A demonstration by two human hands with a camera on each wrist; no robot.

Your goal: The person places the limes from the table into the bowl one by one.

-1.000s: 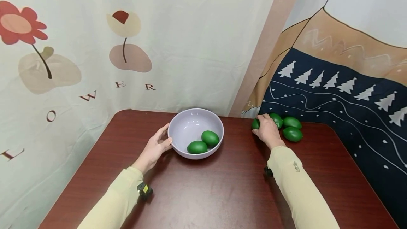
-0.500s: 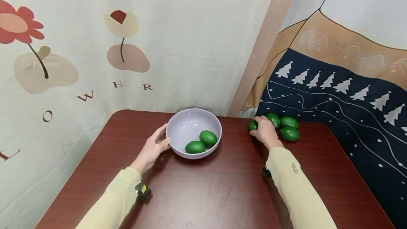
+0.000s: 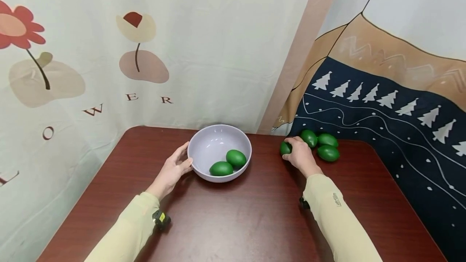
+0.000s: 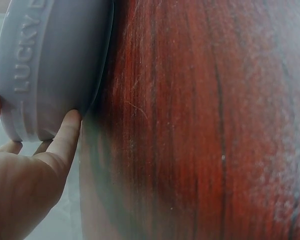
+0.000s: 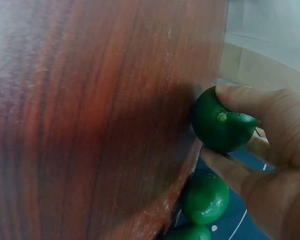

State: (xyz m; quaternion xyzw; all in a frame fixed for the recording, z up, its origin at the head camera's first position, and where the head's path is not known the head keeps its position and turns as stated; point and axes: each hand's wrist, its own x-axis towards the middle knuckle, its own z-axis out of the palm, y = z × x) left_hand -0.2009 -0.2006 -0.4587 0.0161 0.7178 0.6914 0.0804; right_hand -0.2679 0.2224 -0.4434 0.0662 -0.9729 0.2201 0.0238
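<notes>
My left hand holds the left side of a pale lilac bowl, thumb at the rim and fingers against the outer wall. In the left wrist view a fingertip touches low on the bowl's wall, near raised lettering. Two green limes lie inside the bowl. Over at the back right, my right hand grips another lime between thumb and fingers. The right wrist view shows that lime close over the tabletop, its pale stem end facing the camera.
Several more limes lie grouped just right of my right hand, by the table's back edge. The dark red wooden table meets a printed curtain behind it.
My right hand has drawn the lime it holds slightly left, away from the others. The whole scene has shifted a little left in the head view. My left hand keeps its place on the bowl.
</notes>
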